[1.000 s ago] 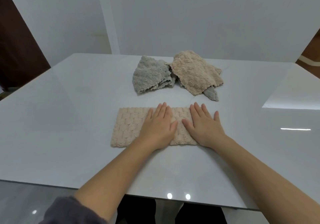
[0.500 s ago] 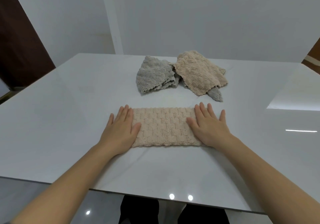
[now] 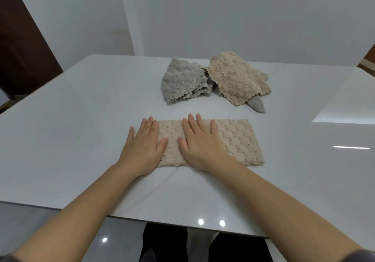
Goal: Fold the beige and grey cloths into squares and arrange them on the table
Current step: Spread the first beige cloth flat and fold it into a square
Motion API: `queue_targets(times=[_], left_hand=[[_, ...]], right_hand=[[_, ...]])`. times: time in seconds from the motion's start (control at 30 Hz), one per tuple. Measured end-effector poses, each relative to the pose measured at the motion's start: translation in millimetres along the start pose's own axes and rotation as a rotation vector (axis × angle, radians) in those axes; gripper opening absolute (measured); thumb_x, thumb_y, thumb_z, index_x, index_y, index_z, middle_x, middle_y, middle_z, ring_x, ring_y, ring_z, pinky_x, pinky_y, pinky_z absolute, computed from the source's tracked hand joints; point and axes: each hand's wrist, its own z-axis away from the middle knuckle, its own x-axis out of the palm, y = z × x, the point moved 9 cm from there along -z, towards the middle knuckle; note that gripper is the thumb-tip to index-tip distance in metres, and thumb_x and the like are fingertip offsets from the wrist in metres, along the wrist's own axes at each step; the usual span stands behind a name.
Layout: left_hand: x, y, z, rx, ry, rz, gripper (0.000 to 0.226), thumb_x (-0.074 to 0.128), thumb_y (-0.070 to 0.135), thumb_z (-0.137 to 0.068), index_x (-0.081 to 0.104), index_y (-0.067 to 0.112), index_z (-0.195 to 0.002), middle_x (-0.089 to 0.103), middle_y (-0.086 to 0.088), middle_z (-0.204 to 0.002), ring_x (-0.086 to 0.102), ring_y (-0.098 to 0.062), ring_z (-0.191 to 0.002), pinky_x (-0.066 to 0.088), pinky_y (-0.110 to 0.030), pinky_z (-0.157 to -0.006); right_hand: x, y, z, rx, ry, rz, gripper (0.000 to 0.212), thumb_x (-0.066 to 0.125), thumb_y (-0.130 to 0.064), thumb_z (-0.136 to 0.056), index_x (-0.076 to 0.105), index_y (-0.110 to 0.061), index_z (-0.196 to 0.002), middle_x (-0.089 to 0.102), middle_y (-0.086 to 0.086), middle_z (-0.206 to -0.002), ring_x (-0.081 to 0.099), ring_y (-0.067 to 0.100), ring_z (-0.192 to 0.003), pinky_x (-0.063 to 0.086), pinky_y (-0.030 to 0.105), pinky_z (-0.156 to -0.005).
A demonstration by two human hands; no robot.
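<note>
where the hands rest: left hand (image 3: 142, 150) flat with fingers straight, half on the folded beige cloth (image 3: 239, 140)'s left end; right hand (image 3: 199, 146) flat on it just beside.
folded beige cloth: long strip on the white table (image 3: 71, 129).
behind: crumpled grey cloth (image 3: 182, 83) touching a loose beige cloth (image 3: 237, 77), which lies over a grey corner (image 3: 256, 105).

We find nothing to read here: no lettering, label, brand mark, number or sign shows on any surface in view.
</note>
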Motion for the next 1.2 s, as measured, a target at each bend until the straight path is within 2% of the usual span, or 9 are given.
queue_targets(times=[0.3,0.63,0.7,0.73,0.8,0.83,0.93,1.03,1.2], left_hand=[[1,1,1,0.007,-0.025,-0.016,0.067,0.013,0.048,-0.101,-0.004,0.011,-0.155,-0.010,-0.002,-0.163,-0.013,-0.013,-0.149,-0.005,-0.043,-0.121],[-3,0,5,0.024,-0.060,-0.044,0.069,0.012,0.052,-0.100,-0.005,0.012,-0.155,-0.010,-0.001,-0.163,-0.010,-0.013,-0.149,-0.005,-0.043,-0.121],[-6,-2,7,0.012,-0.057,-0.049,0.072,0.015,0.055,-0.099,0.001,0.012,-0.155,-0.003,-0.003,-0.164,-0.004,-0.015,-0.150,0.001,-0.042,-0.121],[-11,-4,8,0.000,-0.027,-0.041,0.073,0.018,0.057,-0.098,0.011,0.011,-0.154,0.009,-0.005,-0.163,0.006,-0.018,-0.150,0.010,-0.042,-0.120],[-29,-7,13,-0.041,0.093,0.018,0.064,0.033,0.059,-0.094,0.039,0.012,-0.137,0.046,-0.006,-0.141,0.039,-0.025,-0.133,0.036,-0.040,-0.101],[-39,-11,16,-0.076,0.147,0.094,0.057,0.043,0.056,-0.092,0.044,0.014,-0.130,0.055,-0.004,-0.128,0.049,-0.026,-0.121,0.041,-0.038,-0.091],[-50,-28,19,-0.257,0.123,0.446,0.062,0.061,0.040,-0.089,0.038,0.017,-0.142,0.060,0.000,-0.115,0.057,-0.023,-0.107,0.047,-0.036,-0.089],[-46,-44,14,-0.394,0.016,0.640,0.064,0.067,0.030,-0.087,0.040,0.012,-0.141,0.063,-0.008,-0.111,0.065,-0.024,-0.090,0.054,-0.038,-0.085],[-30,-46,20,-0.516,-0.184,0.932,0.044,0.065,0.015,-0.091,0.050,-0.001,-0.129,0.063,-0.015,-0.096,0.062,-0.022,-0.066,0.056,-0.032,-0.058]], right_hand=[[-10,85,28,0.114,-0.037,0.027,0.066,0.011,-0.051,-0.101,-0.001,-0.017,-0.156,-0.007,-0.001,-0.163,-0.011,0.017,-0.150,-0.006,0.044,-0.121],[-12,121,49,0.199,-0.060,0.003,0.067,0.010,-0.052,-0.101,-0.003,-0.017,-0.156,-0.010,-0.003,-0.163,-0.011,0.012,-0.149,-0.004,0.050,-0.120],[-13,124,51,0.208,-0.081,0.021,0.067,0.010,-0.053,-0.101,-0.004,-0.016,-0.156,-0.010,-0.003,-0.163,-0.010,0.012,-0.149,-0.006,0.051,-0.119],[-15,124,52,0.209,-0.088,0.034,0.068,0.009,-0.053,-0.100,-0.003,-0.016,-0.156,-0.009,-0.002,-0.163,-0.010,0.013,-0.149,-0.007,0.052,-0.119],[-22,120,53,0.202,-0.066,0.061,0.068,0.008,-0.053,-0.100,-0.002,-0.015,-0.156,-0.006,0.001,-0.164,-0.008,0.016,-0.150,-0.007,0.053,-0.119],[-27,116,52,0.193,-0.041,0.064,0.068,0.009,-0.052,-0.100,-0.001,-0.014,-0.156,-0.005,0.003,-0.164,-0.007,0.018,-0.150,-0.007,0.053,-0.119],[-37,94,49,0.139,-0.007,0.046,0.067,0.011,-0.051,-0.101,-0.002,-0.013,-0.155,-0.006,0.004,-0.164,-0.008,0.018,-0.150,-0.008,0.052,-0.119],[-34,68,42,0.079,-0.021,0.029,0.067,0.013,-0.050,-0.102,-0.002,-0.012,-0.156,-0.007,0.003,-0.163,-0.009,0.017,-0.150,-0.007,0.052,-0.119],[-25,40,24,0.017,-0.025,-0.017,0.067,0.014,-0.049,-0.102,-0.003,-0.012,-0.155,-0.008,0.004,-0.163,-0.010,0.018,-0.150,-0.008,0.052,-0.119]])
